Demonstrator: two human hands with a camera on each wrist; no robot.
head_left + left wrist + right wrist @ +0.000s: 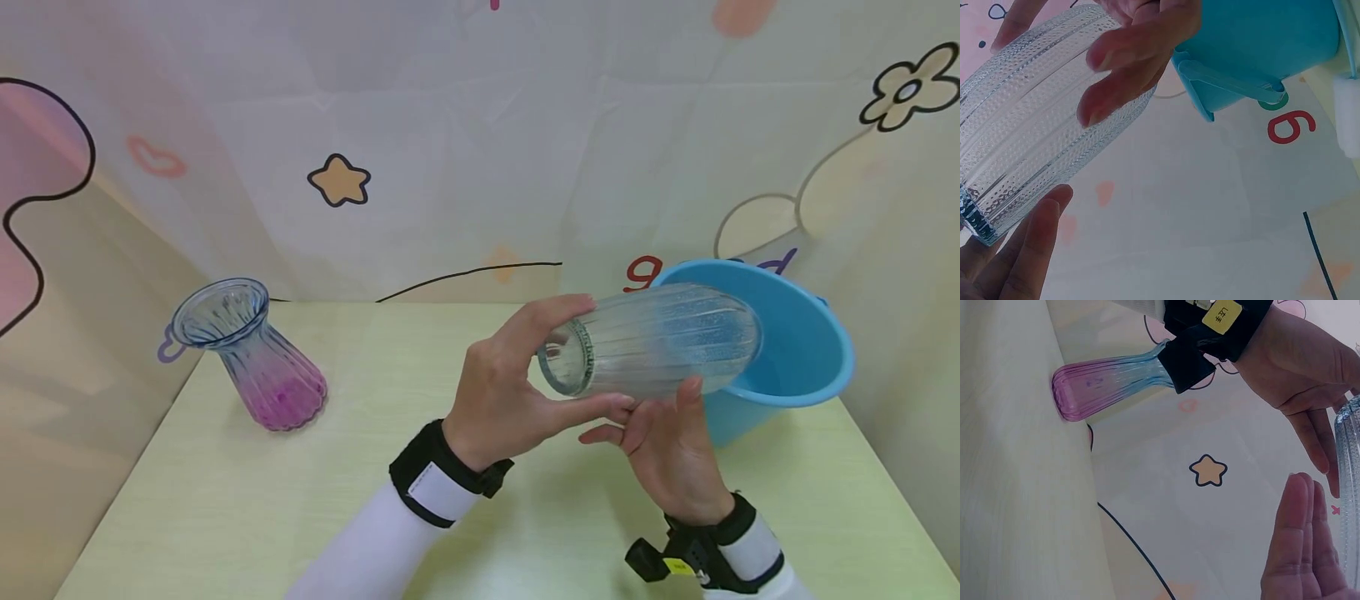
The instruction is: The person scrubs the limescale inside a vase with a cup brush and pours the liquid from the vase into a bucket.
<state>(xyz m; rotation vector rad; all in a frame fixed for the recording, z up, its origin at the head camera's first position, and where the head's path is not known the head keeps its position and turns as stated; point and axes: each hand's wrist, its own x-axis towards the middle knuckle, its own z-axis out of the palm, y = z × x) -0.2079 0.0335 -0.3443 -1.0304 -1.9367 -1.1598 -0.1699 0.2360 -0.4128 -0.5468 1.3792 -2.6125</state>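
A clear ribbed glass vase [652,342] is held tilted on its side, its far end overlapping the bucket's opening in the head view. My left hand [517,383] grips its thick base between thumb and fingers. Under the vase's middle, my right hand [667,450] touches the glass, palm turned up. Its fingers [1297,531] look straight in the right wrist view. The left wrist view shows fingertips [1110,81] lying against the textured glass [1041,100]. Behind the vase stands a light blue bucket [810,392].
A second glass vase [277,375], blue at its flared rim and pink at its base, stands on the left of the pale table [225,517]. A printed cloth [465,167] with a star and flowers hangs behind the table.
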